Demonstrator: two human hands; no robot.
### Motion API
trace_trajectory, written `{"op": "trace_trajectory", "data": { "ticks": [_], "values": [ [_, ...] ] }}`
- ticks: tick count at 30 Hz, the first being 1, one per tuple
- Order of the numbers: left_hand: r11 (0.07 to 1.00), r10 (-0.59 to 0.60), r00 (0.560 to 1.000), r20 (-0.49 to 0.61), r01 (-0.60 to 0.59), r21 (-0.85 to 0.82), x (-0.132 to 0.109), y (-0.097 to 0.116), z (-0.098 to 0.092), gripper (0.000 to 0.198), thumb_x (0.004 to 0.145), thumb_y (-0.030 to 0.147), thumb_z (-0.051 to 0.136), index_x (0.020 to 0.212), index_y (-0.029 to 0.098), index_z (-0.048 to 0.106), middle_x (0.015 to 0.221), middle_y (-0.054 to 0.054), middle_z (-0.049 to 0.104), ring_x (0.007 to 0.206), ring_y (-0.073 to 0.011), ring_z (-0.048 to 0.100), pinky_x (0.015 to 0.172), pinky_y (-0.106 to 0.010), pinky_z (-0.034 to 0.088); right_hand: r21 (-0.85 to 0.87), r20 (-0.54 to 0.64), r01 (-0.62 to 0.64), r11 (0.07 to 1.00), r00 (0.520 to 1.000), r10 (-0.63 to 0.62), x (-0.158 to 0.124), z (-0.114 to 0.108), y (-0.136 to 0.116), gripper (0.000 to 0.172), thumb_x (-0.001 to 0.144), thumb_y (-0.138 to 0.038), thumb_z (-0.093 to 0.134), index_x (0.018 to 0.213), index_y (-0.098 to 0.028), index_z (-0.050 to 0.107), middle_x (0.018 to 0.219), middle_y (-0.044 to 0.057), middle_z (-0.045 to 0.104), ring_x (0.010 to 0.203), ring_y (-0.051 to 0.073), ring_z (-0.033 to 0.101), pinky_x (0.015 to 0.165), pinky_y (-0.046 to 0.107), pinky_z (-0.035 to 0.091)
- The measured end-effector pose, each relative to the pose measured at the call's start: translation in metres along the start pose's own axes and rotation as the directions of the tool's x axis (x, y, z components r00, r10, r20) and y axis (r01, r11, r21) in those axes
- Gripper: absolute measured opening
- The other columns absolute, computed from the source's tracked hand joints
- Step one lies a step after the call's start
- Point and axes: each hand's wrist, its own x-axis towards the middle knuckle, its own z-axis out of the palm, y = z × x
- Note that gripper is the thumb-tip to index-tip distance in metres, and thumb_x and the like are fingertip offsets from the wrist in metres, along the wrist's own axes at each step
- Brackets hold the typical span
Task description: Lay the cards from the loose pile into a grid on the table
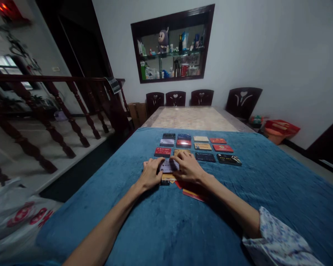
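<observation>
My left hand (150, 173) grips the left end of a pale lavender card (168, 167) with printing on it. At the card's other end, the fingers of my right hand (189, 168) are closed on it, so both hands hold it between them. Just below lie loose cards: a yellow card (168, 177), a black card (164, 182), and a red card (194, 195) partly covered by my right forearm. A golden card (180, 152) beyond my right fingers is partly hidden. To its left rests a red card stack (162, 152).
Several card stacks stand in rows ahead, among them a black stack (229, 159) and a cream stack (201, 139). Under everything is a blue cloth (122, 162) on the long table (188, 118). Chairs (202, 97) line its far end; a railing (74, 96) runs left.
</observation>
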Motion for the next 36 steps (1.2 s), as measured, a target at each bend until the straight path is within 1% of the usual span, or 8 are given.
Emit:
{"op": "trace_trajectory", "data": {
  "ticks": [7,13,19,21,25,28,31,36],
  "values": [
    [1.0,-0.002,0.999,0.05,0.002,0.008,0.001,0.002,-0.004,0.059,0.077,0.015,0.058,0.136,0.017,0.049,0.129,-0.011,0.062,0.116,-0.029,0.051,0.098,-0.046,0.037,-0.035,0.023,0.021,0.999,1.0,-0.02,0.0,-0.005,0.001,0.054,0.084,-0.043,0.061,0.132,-0.02,0.055,0.12,0.015,0.059,0.11,0.03,0.047,0.085,0.039,0.032],
    [0.998,-0.01,0.993,0.121,0.003,0.061,0.007,0.003,-0.01,0.054,0.08,0.016,0.057,0.134,0.017,0.05,0.127,-0.011,0.062,0.115,-0.0293,0.051,0.097,-0.045,0.039,-0.057,0.075,0.019,0.998,0.997,-0.014,0.001,-0.009,0.001,0.054,0.086,-0.049,0.058,0.129,-0.016,0.056,0.122,0.017,0.06,0.112,0.031,0.047,0.087,0.039,0.032],
    [0.988,0.006,0.974,0.228,-0.041,0.148,0.018,0.004,-0.025,0.053,0.083,0.016,0.059,0.135,0.018,0.048,0.127,-0.011,0.061,0.116,-0.03,0.049,0.097,-0.048,0.038,-0.098,0.131,0.026,0.995,0.991,-0.013,0.006,-0.019,0.002,0.051,0.088,-0.054,0.057,0.122,-0.016,0.06,0.12,0.016,0.061,0.111,0.03,0.049,0.088,0.039,0.034],
    [0.983,0.0,0.97,0.242,-0.045,0.179,0.022,0.005,-0.032,0.053,0.082,0.017,0.061,0.133,0.019,0.048,0.127,-0.011,0.059,0.117,-0.0302,0.048,0.096,-0.048,0.038,-0.106,0.155,0.032,0.994,0.988,-0.016,0.01,-0.024,0.003,0.052,0.088,-0.054,0.057,0.123,-0.015,0.059,0.12,0.016,0.061,0.111,0.03,0.049,0.087,0.039,0.036],
    [0.975,0.018,0.972,0.234,-0.069,0.213,0.036,0.003,-0.043,0.05,0.081,0.017,0.063,0.129,0.021,0.051,0.128,-0.011,0.055,0.118,-0.0292,0.048,0.095,-0.047,0.039,-0.118,0.193,0.036,0.992,0.981,-0.013,0.024,-0.035,0.006,0.052,0.088,-0.051,0.06,0.125,-0.016,0.058,0.118,0.015,0.06,0.11,0.03,0.05,0.084,0.038,0.041],
    [0.967,0.026,0.97,0.243,-0.086,0.24,0.05,-0.001,-0.05,0.043,0.083,0.019,0.062,0.125,0.022,0.052,0.126,-0.01,0.054,0.117,-0.0289,0.048,0.095,-0.047,0.04,-0.144,0.209,0.038,0.989,0.978,-0.007,0.038,-0.041,0.012,0.051,0.087,-0.049,0.061,0.125,-0.016,0.058,0.117,0.016,0.06,0.111,0.03,0.05,0.086,0.039,0.042],
    [0.957,0.009,0.966,0.258,-0.083,0.279,0.067,-0.005,-0.055,0.039,0.083,0.02,0.061,0.121,0.022,0.054,0.124,-0.01,0.054,0.118,-0.0294,0.048,0.095,-0.048,0.04,-0.164,0.225,0.028,0.986,0.974,0.009,0.056,-0.046,0.018,0.047,0.087,-0.049,0.061,0.122,-0.018,0.061,0.12,0.016,0.06,0.114,0.031,0.05,0.087,0.04,0.043],
    [0.942,-0.028,0.964,0.265,-0.063,0.331,0.098,-0.009,-0.058,0.039,0.083,0.021,0.059,0.121,0.02,0.054,0.124,-0.012,0.053,0.119,-0.0304,0.047,0.097,-0.05,0.04,-0.157,0.279,-0.01,0.987,0.959,0.054,0.086,-0.049,0.033,0.043,0.085,-0.048,0.062,0.119,-0.023,0.062,0.123,0.015,0.061,0.116,0.032,0.051,0.09,0.043,0.045]
  ]
}}
